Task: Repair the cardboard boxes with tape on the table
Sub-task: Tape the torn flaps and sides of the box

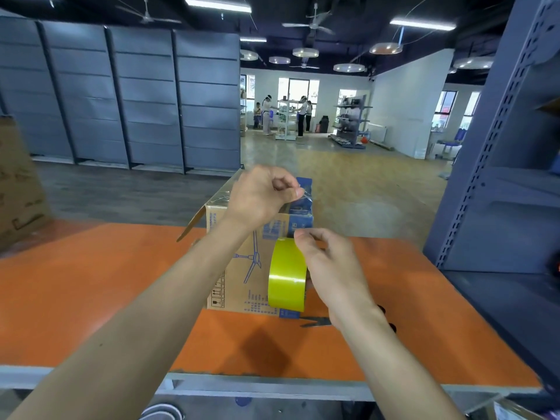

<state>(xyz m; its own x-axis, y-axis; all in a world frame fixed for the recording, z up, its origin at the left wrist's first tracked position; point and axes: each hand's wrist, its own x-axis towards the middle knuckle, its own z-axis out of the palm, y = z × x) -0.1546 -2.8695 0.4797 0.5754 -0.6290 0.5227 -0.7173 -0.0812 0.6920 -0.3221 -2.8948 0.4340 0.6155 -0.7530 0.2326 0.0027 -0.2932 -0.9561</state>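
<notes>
Two bare forearms (145,316) reach up from the bottom of the frame over the orange surface (75,292). The right hand (330,268), fingers curled, grips a yellow-green roll of tape (286,277) held on edge at centre frame, in front of the brown cardboard box with blue print (239,268). The left hand (260,198) pinches the clear strip of tape (298,207), which runs nearly straight up from the roll. The box's long axis points away toward upper centre, with one flap (191,225) open at its left. Dark scissors (315,322) lie beside the right wrist.
</notes>
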